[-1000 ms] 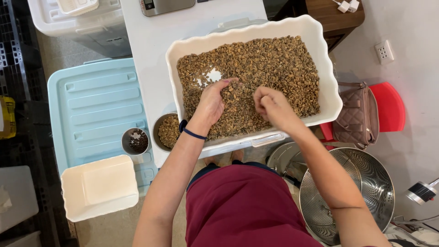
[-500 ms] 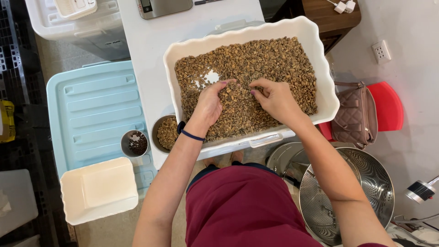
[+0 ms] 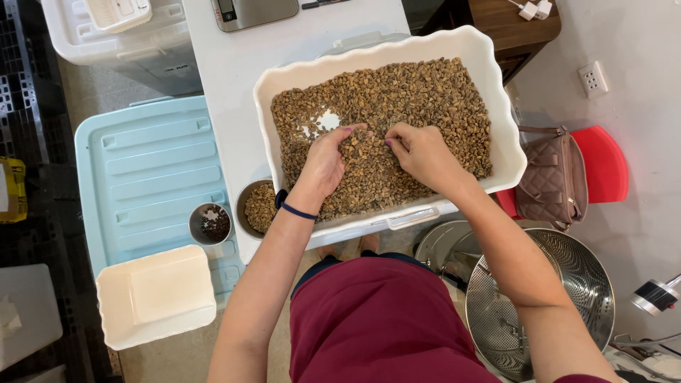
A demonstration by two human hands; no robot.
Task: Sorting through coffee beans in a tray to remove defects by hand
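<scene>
Hands: left (image 3: 328,159) loosely curled, right (image 3: 420,152) pinching, both on beans (image 3: 425,92) | white tray (image 3: 496,85)

Single head-worn camera, looking steeply down, close over white tray (image 3: 277,85) and table (image 3: 227,64)

Small home-style sorting workroom, plastic storage bins (image 3: 120,32), digital scale (image 3: 254,10), metal colander (image 3: 543,305), wall socket (image 3: 593,79)

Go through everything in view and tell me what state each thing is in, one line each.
white tray: nearly full of beans, one bare patch.
left hand: resting in the beans, fingers curled.
right hand: pinching at the beans.
metal bowl: part-filled with beans, half under the tray.
small metal cup: holds dark bits.
white tub: empty.
blue lid: lying flat.
metal strainer: empty.
</scene>
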